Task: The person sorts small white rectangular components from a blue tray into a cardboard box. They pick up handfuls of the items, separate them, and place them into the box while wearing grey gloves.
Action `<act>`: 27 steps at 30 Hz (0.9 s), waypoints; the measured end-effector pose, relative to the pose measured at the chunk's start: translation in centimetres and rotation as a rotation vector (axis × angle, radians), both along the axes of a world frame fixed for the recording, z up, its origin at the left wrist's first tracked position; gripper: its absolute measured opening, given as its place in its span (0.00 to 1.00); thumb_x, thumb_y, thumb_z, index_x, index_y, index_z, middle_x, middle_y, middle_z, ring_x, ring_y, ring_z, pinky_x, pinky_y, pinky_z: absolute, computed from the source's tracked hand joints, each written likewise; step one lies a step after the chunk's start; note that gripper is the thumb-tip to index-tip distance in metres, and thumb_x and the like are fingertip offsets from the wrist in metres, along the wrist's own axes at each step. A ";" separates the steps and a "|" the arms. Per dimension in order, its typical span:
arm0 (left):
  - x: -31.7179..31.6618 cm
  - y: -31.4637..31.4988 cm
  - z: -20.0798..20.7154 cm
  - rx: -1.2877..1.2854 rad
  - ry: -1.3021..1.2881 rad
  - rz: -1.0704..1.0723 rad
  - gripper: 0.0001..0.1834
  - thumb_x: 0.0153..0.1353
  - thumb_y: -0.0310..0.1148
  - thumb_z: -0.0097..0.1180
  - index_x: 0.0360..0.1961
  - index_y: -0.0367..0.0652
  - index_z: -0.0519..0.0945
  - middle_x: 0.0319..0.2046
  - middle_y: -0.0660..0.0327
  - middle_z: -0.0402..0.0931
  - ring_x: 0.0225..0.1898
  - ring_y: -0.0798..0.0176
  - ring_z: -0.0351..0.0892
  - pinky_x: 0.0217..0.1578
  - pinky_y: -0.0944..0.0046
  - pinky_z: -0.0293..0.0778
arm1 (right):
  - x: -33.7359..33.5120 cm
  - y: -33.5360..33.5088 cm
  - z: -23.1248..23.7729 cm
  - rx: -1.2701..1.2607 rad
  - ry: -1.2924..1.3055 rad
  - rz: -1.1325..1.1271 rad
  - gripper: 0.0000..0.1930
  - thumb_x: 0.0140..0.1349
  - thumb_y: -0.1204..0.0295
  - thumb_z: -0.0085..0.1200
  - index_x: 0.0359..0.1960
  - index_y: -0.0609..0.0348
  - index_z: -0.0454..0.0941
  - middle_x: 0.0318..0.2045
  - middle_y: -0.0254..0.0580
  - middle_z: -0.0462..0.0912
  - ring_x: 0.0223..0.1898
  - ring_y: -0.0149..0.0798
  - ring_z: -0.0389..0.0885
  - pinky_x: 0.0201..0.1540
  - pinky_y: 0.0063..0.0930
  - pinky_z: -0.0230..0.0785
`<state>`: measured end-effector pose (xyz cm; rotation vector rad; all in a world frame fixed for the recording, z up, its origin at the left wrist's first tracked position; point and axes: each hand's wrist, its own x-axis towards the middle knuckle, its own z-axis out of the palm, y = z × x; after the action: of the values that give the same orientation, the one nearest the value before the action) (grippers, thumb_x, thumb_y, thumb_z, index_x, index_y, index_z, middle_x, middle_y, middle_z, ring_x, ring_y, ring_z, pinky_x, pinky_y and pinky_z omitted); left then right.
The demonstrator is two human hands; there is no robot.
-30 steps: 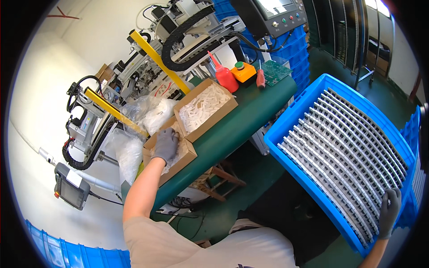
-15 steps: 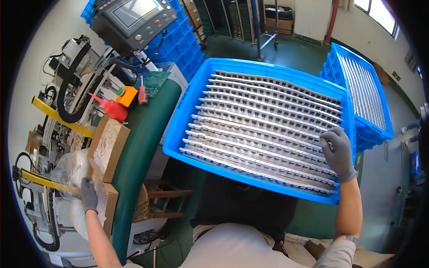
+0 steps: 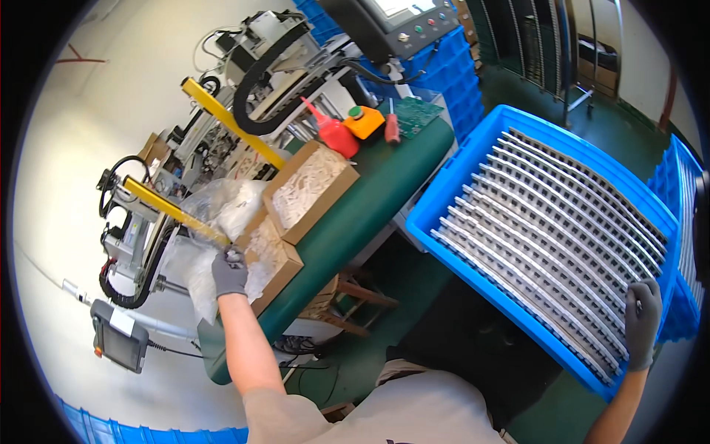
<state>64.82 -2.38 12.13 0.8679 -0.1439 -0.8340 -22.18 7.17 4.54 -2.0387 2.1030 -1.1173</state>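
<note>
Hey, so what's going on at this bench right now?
Someone's gloved left hand is curled at the nearer cardboard box of pale bits, beside a plastic bag. The gloved right hand is curled over the right end of a blue crate holding rows of strips. I can't tell whether either grips anything.

Before you on the green tabletop (image 3: 373,200): red squeeze bottle (image 3: 339,139), yellow button box (image 3: 364,124), red-handled screwdriver (image 3: 392,131), green circuit board (image 3: 416,117) | behind them, control panel (image 3: 403,33) | at your left, dark pendant (image 3: 118,344) | below the tabletop, wooden stool (image 3: 362,290) | farther off, wheeled rack (image 3: 536,52)
</note>
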 end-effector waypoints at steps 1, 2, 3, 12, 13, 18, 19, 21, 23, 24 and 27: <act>-0.2 0.4 0.1 -0.018 0.007 0.026 0.17 0.78 0.38 0.40 0.38 0.35 0.72 0.26 0.60 0.70 0.24 0.68 0.71 0.17 0.76 0.69 | -0.2 -0.1 -0.1 -0.002 0.006 0.011 0.03 0.60 0.84 0.54 0.34 0.66 0.75 0.35 0.48 0.74 0.39 0.47 0.75 0.47 0.34 0.68; -0.5 0.7 0.2 -0.036 0.014 0.050 0.19 0.79 0.40 0.39 0.38 0.35 0.72 0.26 0.60 0.70 0.23 0.68 0.71 0.16 0.76 0.68 | -0.3 -0.1 -0.3 -0.004 0.011 0.020 0.02 0.61 0.84 0.54 0.34 0.66 0.75 0.35 0.48 0.74 0.39 0.47 0.74 0.47 0.34 0.68; -1.8 0.7 0.3 -0.019 0.035 0.056 0.20 0.79 0.45 0.40 0.38 0.38 0.72 0.28 0.60 0.71 0.23 0.69 0.70 0.13 0.75 0.66 | -0.5 -0.2 -0.4 -0.007 0.020 0.024 0.02 0.61 0.84 0.53 0.34 0.66 0.75 0.35 0.48 0.73 0.39 0.47 0.74 0.47 0.34 0.68; -8.9 -0.5 3.3 0.029 -0.209 0.067 0.15 0.76 0.48 0.49 0.38 0.50 0.73 0.25 0.69 0.67 0.19 0.74 0.64 0.10 0.75 0.57 | -0.3 -0.5 -0.6 0.022 0.015 0.066 0.02 0.61 0.84 0.52 0.34 0.66 0.75 0.34 0.47 0.73 0.38 0.46 0.74 0.44 0.33 0.67; -10.6 -0.9 3.7 -0.020 -0.219 0.022 0.15 0.77 0.48 0.49 0.38 0.50 0.73 0.23 0.70 0.66 0.18 0.74 0.63 0.10 0.74 0.55 | -0.1 -0.4 -0.5 0.023 0.021 0.069 0.02 0.61 0.84 0.52 0.34 0.66 0.75 0.34 0.47 0.73 0.38 0.45 0.74 0.44 0.33 0.67; -26.1 -3.8 4.8 -0.262 0.117 -0.483 0.18 0.76 0.52 0.49 0.34 0.51 0.73 0.20 0.71 0.62 0.16 0.74 0.57 0.09 0.74 0.55 | 0.7 0.0 1.0 -0.017 0.048 0.055 0.05 0.61 0.85 0.54 0.36 0.65 0.77 0.34 0.46 0.76 0.38 0.44 0.77 0.44 0.32 0.69; -30.0 -3.9 4.3 -0.219 0.155 -0.610 0.19 0.76 0.53 0.48 0.34 0.52 0.74 0.21 0.71 0.61 0.16 0.75 0.56 0.09 0.74 0.54 | 1.5 0.0 1.8 -0.024 0.000 0.041 0.05 0.61 0.85 0.54 0.37 0.64 0.78 0.34 0.45 0.77 0.37 0.42 0.78 0.42 0.30 0.70; -37.8 -3.5 2.6 -0.108 0.211 -0.855 0.20 0.75 0.55 0.48 0.33 0.53 0.75 0.21 0.72 0.59 0.16 0.76 0.54 0.10 0.75 0.53 | 3.9 -0.1 3.5 -0.016 -0.103 0.051 0.08 0.60 0.84 0.57 0.40 0.64 0.80 0.34 0.44 0.79 0.34 0.39 0.79 0.39 0.28 0.71; -44.3 -2.4 0.3 0.033 0.307 -1.071 0.20 0.75 0.56 0.47 0.33 0.54 0.75 0.21 0.72 0.57 0.16 0.76 0.53 0.10 0.76 0.52 | 6.6 -0.2 5.5 0.040 -0.182 0.159 0.11 0.57 0.83 0.61 0.42 0.62 0.82 0.34 0.43 0.81 0.32 0.38 0.81 0.36 0.30 0.74; -47.3 -2.1 -0.8 0.096 0.390 -1.191 0.21 0.74 0.57 0.47 0.33 0.54 0.74 0.21 0.72 0.56 0.17 0.76 0.53 0.10 0.77 0.52 | 7.9 -0.3 6.7 0.071 -0.195 0.224 0.13 0.55 0.81 0.64 0.44 0.61 0.82 0.34 0.43 0.83 0.32 0.38 0.83 0.36 0.32 0.76; -54.2 -1.3 -3.4 0.149 0.534 -1.470 0.22 0.77 0.56 0.45 0.35 0.49 0.73 0.22 0.70 0.60 0.18 0.75 0.59 0.14 0.76 0.55 | 10.6 -1.3 8.6 0.091 -0.251 0.369 0.14 0.56 0.77 0.67 0.44 0.57 0.83 0.33 0.43 0.82 0.31 0.42 0.84 0.35 0.35 0.76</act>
<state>10.60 -3.71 8.76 0.5397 -0.2481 -2.4388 -11.63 5.91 13.16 -2.0102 1.5536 -1.1219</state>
